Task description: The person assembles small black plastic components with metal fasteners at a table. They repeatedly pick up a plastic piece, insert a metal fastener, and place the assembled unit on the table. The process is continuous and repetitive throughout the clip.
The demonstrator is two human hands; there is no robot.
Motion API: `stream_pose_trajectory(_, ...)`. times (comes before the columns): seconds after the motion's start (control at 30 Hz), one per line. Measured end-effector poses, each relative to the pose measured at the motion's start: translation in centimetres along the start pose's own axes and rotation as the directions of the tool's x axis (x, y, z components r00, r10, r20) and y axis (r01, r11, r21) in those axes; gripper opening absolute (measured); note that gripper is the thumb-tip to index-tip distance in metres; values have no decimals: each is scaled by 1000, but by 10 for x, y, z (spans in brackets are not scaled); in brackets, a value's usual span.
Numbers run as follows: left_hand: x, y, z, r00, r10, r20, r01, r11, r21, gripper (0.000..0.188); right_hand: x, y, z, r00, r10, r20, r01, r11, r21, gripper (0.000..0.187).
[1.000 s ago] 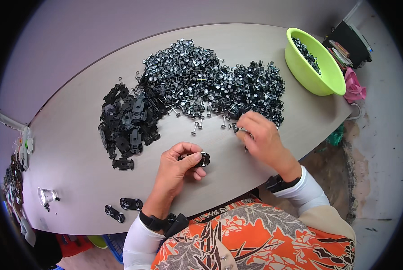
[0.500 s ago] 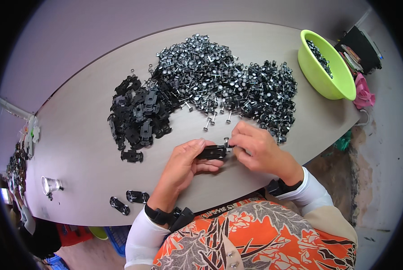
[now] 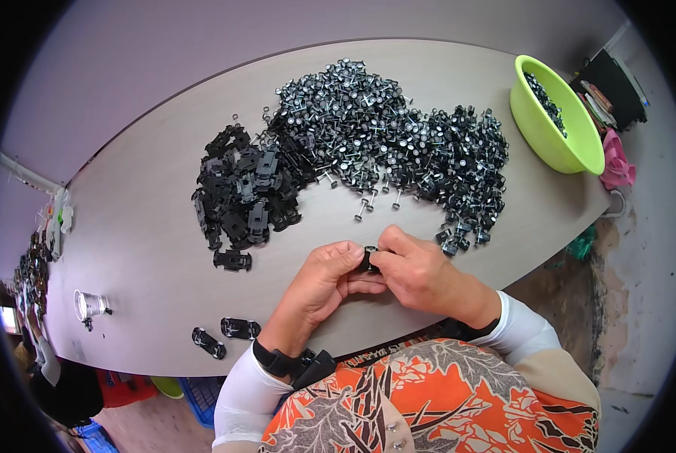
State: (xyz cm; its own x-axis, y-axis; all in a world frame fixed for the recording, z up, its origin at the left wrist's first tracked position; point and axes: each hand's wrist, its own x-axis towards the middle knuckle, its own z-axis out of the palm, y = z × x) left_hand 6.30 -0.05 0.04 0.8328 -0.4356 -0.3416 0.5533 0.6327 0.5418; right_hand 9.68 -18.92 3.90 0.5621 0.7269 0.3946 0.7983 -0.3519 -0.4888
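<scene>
A black toy car chassis (image 3: 367, 260) sits between the thumb and fingers of my left hand (image 3: 319, 281), mostly covered by both hands. My right hand (image 3: 419, 270) is closed against its far end, pinching a wheel axle (image 3: 370, 249). Only a shiny bit of that axle shows by the thumbs. Beyond my hands lies a heap of bare black chassis (image 3: 258, 181) on the left. A larger heap of wheel axles (image 3: 345, 113) spreads across the middle and right. Two chassis with wheels, one dark piece (image 3: 208, 343) and its neighbour (image 3: 240, 328), lie left of my left forearm.
On the pale table (image 3: 141, 226), a clear cup (image 3: 89, 305) lies tipped at the left. A lime-green bowl (image 3: 525, 136) holding more axles stands at the far right, beside a pink bag (image 3: 618, 160). At the lower left edge another person's arm (image 3: 49, 362) shows.
My right hand has moved in against my left, bringing the wheel axle onto the chassis. The chassis is now more hidden. The whole view has shifted slightly.
</scene>
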Motion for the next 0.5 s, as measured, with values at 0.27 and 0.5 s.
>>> stream_pose_trajectory(0.27, -12, -3, 4, 994, 88, -72, -80, 991, 108, 18, 2, -4, 12, 998, -11, -57, 17, 993, 114, 14)
stream_pose_trajectory(0.5, -21, -5, 12, 987, 103, -122, -57, 941, 335, 19, -10, -11, 24, 995, 14, -95, 12, 964, 267, 31)
